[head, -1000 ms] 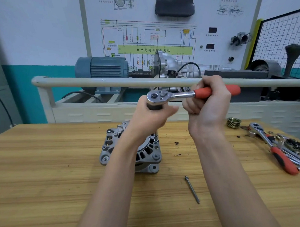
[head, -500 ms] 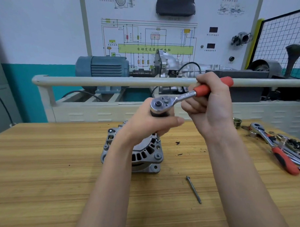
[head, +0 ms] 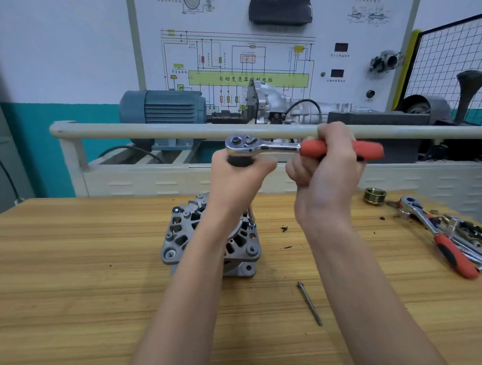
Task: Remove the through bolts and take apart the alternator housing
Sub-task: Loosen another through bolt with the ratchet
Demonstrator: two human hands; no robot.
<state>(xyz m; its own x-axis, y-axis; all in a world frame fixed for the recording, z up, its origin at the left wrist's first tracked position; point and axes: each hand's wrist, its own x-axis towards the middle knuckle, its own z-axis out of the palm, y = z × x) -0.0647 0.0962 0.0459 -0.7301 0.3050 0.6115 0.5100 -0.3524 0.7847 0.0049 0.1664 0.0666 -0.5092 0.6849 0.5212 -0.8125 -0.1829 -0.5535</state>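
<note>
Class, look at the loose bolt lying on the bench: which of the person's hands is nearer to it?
Right. The right hand grips the ratchet's red handle, up and slightly right of the loose bolt. The left hand holds the extension under the ratchet head, farther left.

Both hands [head: 283,178] raised, seemingly curled.

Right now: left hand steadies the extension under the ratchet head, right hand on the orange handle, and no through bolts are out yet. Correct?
Not quite. One through bolt is already out; the head view shows it lying loose on the table in front of the alternator. The rest holds: the left hand grips below the ratchet head, and the right hand holds the orange handle.
</note>
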